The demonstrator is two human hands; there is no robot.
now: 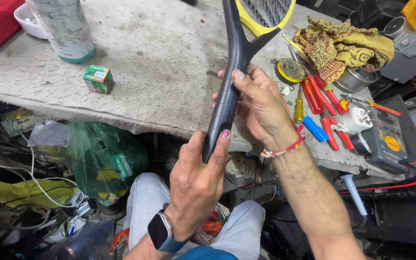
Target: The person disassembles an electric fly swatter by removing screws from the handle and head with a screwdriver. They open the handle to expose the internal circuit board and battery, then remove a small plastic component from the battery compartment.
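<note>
I hold a racket-shaped electric swatter [234, 62] with a black handle and a yellow-rimmed mesh head that runs out of the top of the view. My left hand [196, 180], with a dark smartwatch on its wrist, grips the lower end of the handle. My right hand [258, 103], wearing a red thread bracelet, wraps around the handle's middle with the thumb pressed on its front. The swatter hangs over the front edge of a rough grey workbench [160, 62].
On the bench: a small green box [98, 79], a tall cylinder [64, 29], a white bowl [30, 21], a yellow tape roll [290, 71], red-handled tools [323, 103], a yellow patterned cloth [345, 45], a multimeter [386, 139]. A green bag [104, 161] and wires lie below.
</note>
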